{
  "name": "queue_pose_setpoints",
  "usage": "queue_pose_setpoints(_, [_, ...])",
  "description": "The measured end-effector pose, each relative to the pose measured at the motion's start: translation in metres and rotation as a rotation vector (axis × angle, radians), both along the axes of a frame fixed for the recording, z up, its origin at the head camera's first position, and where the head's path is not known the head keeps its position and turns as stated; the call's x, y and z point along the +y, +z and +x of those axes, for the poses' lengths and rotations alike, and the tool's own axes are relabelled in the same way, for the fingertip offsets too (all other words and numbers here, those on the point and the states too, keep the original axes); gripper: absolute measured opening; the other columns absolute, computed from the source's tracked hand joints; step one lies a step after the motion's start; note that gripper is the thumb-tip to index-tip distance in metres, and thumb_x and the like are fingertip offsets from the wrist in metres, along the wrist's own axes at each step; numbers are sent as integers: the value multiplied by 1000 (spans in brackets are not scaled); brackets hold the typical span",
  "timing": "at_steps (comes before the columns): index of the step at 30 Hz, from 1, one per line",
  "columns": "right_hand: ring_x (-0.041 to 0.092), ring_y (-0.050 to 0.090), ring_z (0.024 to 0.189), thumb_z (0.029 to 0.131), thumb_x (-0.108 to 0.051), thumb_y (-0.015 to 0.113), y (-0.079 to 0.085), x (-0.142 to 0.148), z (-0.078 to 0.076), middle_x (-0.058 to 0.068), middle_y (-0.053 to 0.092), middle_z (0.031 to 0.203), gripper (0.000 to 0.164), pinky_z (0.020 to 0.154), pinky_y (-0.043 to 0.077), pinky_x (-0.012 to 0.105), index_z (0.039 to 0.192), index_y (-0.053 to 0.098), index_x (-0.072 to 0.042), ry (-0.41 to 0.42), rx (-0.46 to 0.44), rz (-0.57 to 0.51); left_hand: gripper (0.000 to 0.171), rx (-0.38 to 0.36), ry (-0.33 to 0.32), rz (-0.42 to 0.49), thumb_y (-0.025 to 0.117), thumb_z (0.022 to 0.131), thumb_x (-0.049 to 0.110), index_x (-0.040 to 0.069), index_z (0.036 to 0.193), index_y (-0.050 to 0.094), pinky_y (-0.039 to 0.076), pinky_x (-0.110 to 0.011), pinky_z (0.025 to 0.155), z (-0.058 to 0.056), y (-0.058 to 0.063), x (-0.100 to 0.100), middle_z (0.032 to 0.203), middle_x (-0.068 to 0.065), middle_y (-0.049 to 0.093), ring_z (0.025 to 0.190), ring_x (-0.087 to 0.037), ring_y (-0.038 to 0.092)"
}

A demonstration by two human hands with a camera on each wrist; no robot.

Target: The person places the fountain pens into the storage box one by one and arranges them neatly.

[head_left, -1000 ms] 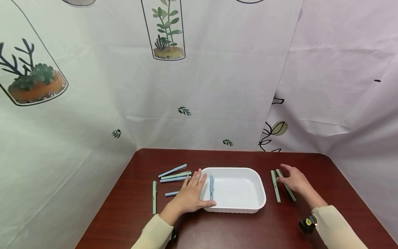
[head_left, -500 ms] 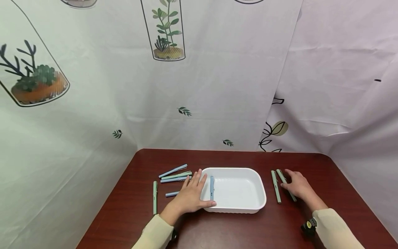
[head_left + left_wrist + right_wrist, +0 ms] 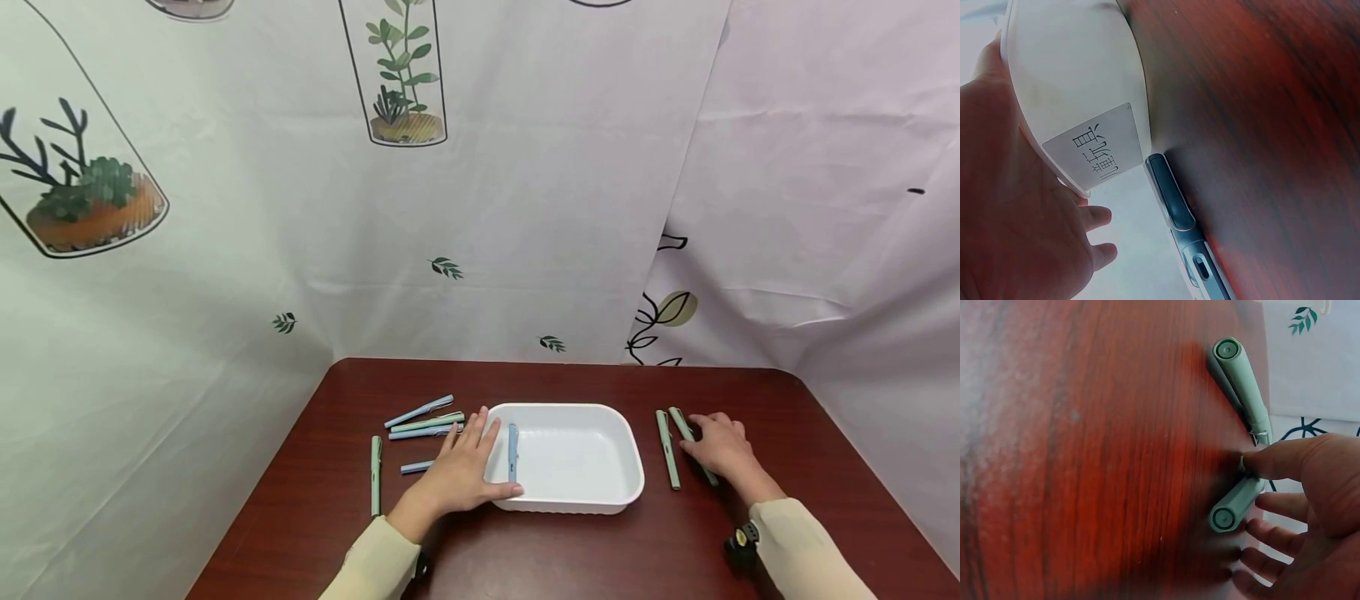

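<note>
And there it is in the left wrist view, a pale rectangular label on the outer wall of the white tray, carrying four dark Chinese characters in a single line! They're lying tilted from this angle, climbing from the bottom up, and they read 儿童玩具, "children's toys", crisp black strokes on light grey.

Left hand palm down, fingers spread, thumb out wide; right hand, fingers bent, thumb opposing.
</note>
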State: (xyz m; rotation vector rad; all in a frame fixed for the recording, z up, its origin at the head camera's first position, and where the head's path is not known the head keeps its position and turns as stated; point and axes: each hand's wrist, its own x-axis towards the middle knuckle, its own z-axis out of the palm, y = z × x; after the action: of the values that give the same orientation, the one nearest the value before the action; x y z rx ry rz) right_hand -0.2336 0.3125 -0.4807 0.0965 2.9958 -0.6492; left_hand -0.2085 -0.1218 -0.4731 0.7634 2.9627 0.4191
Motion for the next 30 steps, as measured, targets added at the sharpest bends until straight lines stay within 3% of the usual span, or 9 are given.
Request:
queue_pose_setpoints(4, [56, 43, 110, 94, -17, 66, 0, 1, -2, 41, 47, 124, 53, 84, 45, 61, 133, 51, 15, 21, 3, 10, 111, -4, 1, 0, 57, 84, 80, 10, 162, 21, 12, -58, 123, 0, 0, 0, 169, -18, 11, 155, -35, 14])
queue_pose_setpoints(10, [37, 62, 88, 94, -9, 64, 1, 2, -5, 27, 64, 102, 41, 74, 51, 51, 126, 56, 15, 39, -12, -28, 111, -9, 3, 1, 57, 84, 80, 10, 162, 21, 12, -58, 123, 0, 0, 0, 169, -18, 10, 155, -35, 14])
queue_pose_setpoints(20, [37, 61, 89, 95, -9, 60, 11, 3, -3, 30, 64, 106, 42, 74, 51, 48, 126, 55, 18, 9, -26, -57, 112, -2, 3, 1, 57, 83, 81, 10, 162, 21, 13, -59, 123, -1, -1, -1, 169, -17, 11, 155, -35, 15])
queue_pose_setpoints(30, [29, 57, 82, 92, -13, 69, 23, 7, 1, 18, 59, 95, 37, 67, 50, 40, 114, 54, 12, -10, 19, -155, 111, -8, 3, -1, 57, 84, 80, 10, 162, 22, 12, -58, 123, -1, 0, 0, 169, -17, 11, 155, -36, 15])
